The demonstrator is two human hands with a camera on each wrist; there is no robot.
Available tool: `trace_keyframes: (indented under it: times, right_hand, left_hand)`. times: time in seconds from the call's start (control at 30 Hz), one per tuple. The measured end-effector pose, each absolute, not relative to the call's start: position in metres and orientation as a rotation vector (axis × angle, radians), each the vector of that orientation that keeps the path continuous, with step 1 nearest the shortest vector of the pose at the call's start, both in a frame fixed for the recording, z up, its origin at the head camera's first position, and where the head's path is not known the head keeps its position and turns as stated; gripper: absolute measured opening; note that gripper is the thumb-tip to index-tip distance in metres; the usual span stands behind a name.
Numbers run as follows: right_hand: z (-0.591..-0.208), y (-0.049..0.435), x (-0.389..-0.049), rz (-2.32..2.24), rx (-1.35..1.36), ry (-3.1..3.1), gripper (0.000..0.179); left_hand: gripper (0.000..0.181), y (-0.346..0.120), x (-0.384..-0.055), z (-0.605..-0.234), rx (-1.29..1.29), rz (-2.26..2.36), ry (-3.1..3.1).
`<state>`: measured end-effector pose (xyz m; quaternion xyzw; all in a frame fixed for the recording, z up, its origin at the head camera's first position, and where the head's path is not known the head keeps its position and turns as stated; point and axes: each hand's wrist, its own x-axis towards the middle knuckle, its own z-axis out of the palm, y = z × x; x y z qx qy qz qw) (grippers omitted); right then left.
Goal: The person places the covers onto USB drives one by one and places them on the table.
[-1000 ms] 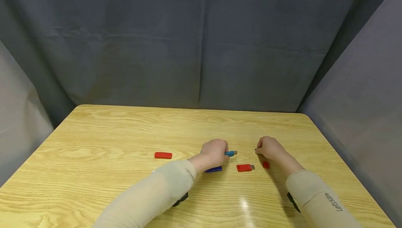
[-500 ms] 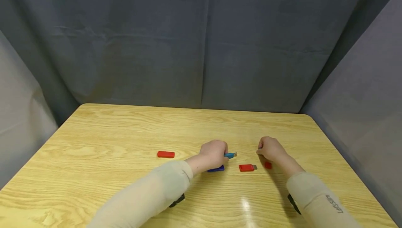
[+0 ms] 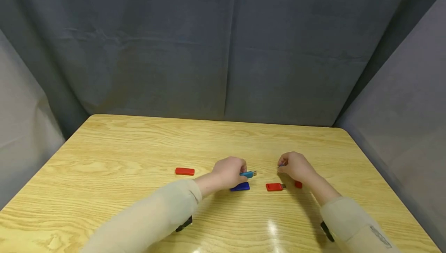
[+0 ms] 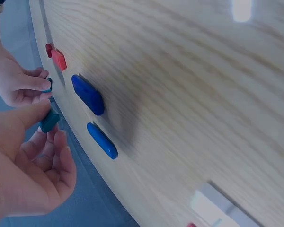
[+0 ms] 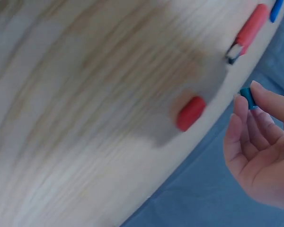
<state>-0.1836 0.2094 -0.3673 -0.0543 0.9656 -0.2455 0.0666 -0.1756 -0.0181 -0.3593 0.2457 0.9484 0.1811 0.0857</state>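
Observation:
My left hand (image 3: 228, 170) pinches a light blue USB flash drive (image 3: 248, 174), its metal plug bare and pointing right. Across a small gap, my right hand (image 3: 296, 166) pinches a small blue cap (image 5: 248, 98) between thumb and fingertips. Both are held above the table. Just below the left hand lies a dark blue flash drive (image 3: 240, 187). A red flash drive (image 3: 274, 187) with its plug bare rests between the hands, nearer the front. Beside it, partly behind the right wrist in the head view, is a red cap (image 3: 298, 184).
Farther left on the wooden table (image 3: 122, 156) lies a red stick (image 3: 184, 171). The left wrist view also shows a second blue stick (image 4: 102, 141) and a pale block (image 4: 220, 208) at the lower edge. A dark curtain (image 3: 167, 52) hangs behind the table.
Both hands have shifted slightly left, carrying the light blue flash drive and the cap. More of the blue cap now shows at the right fingertips. The things lying on the table stay put.

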Motion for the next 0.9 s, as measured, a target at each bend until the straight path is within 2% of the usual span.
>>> trace_keyframes:
  times: [0.23, 0.9]
  right_hand:
    - [-0.357, 0.194, -0.17, -0.853, -0.249, 2.863, 0.006]
    - [-0.343, 0.155, -0.135, -1.095, -0.329, 2.623, 0.009]
  left_hand:
    - [0.018, -0.039, -0.175, -0.361, 0.836, 0.684, 2.765]
    - [0.009, -0.068, -0.166, -0.359, 0.829, 0.998, 2.524]
